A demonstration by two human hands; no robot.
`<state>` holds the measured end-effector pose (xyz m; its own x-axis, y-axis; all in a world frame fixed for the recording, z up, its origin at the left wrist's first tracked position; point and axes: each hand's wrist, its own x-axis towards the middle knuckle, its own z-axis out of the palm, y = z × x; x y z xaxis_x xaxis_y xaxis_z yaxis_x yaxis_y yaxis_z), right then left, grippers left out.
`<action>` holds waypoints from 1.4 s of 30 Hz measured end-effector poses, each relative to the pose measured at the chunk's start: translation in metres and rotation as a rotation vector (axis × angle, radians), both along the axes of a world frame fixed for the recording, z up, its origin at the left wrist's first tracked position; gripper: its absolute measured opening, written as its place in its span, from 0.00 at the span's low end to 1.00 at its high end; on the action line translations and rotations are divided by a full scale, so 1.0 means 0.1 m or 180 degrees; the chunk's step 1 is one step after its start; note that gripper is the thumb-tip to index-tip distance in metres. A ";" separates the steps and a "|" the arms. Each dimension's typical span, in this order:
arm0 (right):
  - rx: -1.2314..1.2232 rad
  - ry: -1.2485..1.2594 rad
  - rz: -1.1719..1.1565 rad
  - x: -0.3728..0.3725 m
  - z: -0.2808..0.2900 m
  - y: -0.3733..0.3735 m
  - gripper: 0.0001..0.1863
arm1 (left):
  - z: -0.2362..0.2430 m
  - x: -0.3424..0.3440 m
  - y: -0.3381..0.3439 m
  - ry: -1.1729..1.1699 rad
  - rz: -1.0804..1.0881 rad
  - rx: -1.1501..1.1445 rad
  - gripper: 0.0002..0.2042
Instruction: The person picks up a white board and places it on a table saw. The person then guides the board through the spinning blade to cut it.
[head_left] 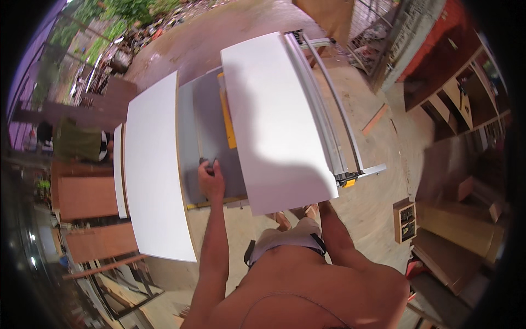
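Observation:
My left hand (212, 180) is over the grey table of a sliding table saw (192, 126), its fingers closed round a small dark object (206, 163) whose kind I cannot make out. Right of it, a large white panel (279, 120) lies across the machine, next to the sliding aluminium rail (315, 104). The right forearm (335, 225) reaches to the near right corner of this panel; the panel's edge hides my right hand and its fingers. A second white panel (156, 170) lies on the left side. Between the two panels runs a yellow strip (226, 112).
A metal fence bar (337, 98) runs along the machine's right side. On the floor are a wooden strip (375, 119) and a small wooden box (405, 221). Brown boards (87, 197) stand left, near another person (79, 140). Wooden cabinets (460, 98) stand far right.

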<state>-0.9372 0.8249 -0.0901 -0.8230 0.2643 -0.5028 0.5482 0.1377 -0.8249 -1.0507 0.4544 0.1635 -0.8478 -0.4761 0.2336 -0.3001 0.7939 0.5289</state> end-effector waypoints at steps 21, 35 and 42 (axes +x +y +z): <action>0.0211 -0.0158 -0.0099 -0.32 -0.43 -0.14 0.26 | 0.86 -0.03 3.04 -0.0266 -0.4638 -0.0494 0.18; -0.0280 0.0365 -0.0037 0.24 -0.36 0.07 0.21 | 0.87 0.25 2.80 0.0073 -0.3892 0.0148 0.21; -0.2757 0.0265 0.0291 0.99 1.39 0.31 0.15 | 0.32 1.24 1.18 0.0071 -0.0687 0.0842 0.18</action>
<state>-0.8386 0.8561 0.0487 -0.8653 -0.2518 -0.4334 0.4990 -0.5155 -0.6966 -0.9263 0.5727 0.1955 -0.9317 -0.3327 0.1454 -0.1262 0.6722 0.7295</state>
